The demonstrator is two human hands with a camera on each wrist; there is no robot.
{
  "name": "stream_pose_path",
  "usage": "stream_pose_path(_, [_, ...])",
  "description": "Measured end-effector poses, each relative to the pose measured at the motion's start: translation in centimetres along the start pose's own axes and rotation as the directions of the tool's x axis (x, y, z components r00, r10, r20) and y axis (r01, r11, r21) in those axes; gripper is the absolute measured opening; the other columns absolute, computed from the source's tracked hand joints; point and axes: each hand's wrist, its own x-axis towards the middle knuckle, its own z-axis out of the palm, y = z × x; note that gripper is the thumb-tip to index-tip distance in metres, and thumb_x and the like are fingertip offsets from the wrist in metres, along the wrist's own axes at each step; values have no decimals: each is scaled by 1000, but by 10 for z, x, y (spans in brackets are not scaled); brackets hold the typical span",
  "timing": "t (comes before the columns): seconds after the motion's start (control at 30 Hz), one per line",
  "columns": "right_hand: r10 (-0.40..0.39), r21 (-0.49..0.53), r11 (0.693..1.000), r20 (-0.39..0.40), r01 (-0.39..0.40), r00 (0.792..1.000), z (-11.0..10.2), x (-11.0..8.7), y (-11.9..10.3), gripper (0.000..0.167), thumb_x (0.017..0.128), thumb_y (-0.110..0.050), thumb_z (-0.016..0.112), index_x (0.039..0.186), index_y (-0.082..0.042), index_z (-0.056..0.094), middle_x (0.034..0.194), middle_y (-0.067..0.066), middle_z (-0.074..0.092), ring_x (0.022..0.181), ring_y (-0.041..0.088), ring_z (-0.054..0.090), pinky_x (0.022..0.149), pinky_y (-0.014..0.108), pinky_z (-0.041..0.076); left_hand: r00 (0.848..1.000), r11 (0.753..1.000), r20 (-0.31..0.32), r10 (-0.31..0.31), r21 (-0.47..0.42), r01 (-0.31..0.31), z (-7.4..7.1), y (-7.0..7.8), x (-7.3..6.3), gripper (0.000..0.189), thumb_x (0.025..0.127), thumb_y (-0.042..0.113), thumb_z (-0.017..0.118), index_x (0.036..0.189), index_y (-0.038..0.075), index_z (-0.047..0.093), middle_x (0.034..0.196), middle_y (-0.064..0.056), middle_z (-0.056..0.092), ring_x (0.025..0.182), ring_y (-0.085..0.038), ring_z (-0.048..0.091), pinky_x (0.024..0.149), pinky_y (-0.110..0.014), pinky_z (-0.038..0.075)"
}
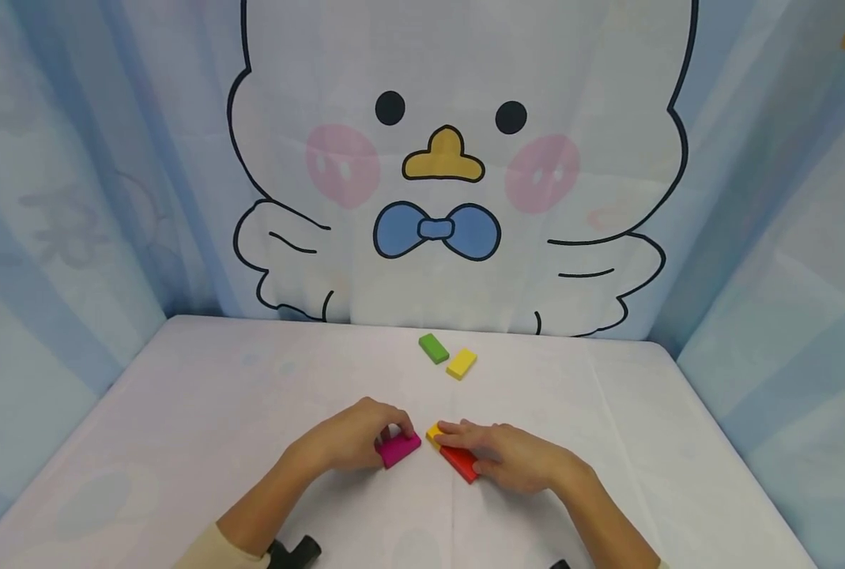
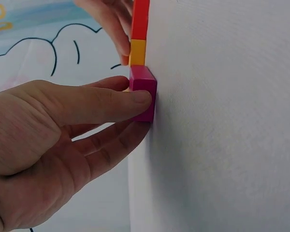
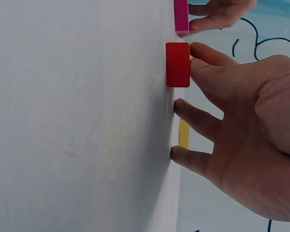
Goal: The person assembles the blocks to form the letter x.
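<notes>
My left hand [image 1: 358, 433] pinches a magenta block [image 1: 399, 450] on the white tabletop, the thumb lying along its face in the left wrist view. Just to its right, an orange-yellow block [image 1: 433, 435] and a red block [image 1: 459, 463] lie end to end on a slant. My right hand [image 1: 511, 457] rests over these two, index finger on the orange-yellow block and thumb on top of the red block near its closer end. In the right wrist view the outer fingers [image 3: 195, 116] reach down to the table. Part of the orange-yellow block is hidden under the fingers.
A green block [image 1: 433, 348] and a yellow block [image 1: 461, 363] lie farther back, side by side and apart. Behind the table [image 1: 216, 379] hangs a curtain [image 1: 436, 292] printed with a cartoon bird. A black device [image 1: 296, 553] shows near the left sleeve.
</notes>
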Motion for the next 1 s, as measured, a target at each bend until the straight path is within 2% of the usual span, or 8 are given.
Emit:
stream_pose_path(0.6, [-24, -11, 1000, 0, 24, 1000, 0, 1, 5, 61, 102, -6, 62, 154, -36, 51, 166, -16, 38, 156, 26, 36, 124, 66, 26, 999, 1000, 27, 25, -10, -25, 4, 4, 5, 42, 87, 1, 81, 123, 21, 77, 102, 4, 72, 88, -8, 63, 75, -18, 56])
stream_pose_path(1.0, [-28, 13, 1000, -6, 28, 1000, 1, 1, 5, 61, 102, -3, 60, 154, -33, 52, 166, -17, 38, 156, 27, 35, 125, 64, 25, 998, 999, 34, 47, -23, -47, 7, 6, 6, 40, 87, 5, 82, 124, 20, 78, 104, 4, 75, 87, -7, 64, 76, -17, 56])
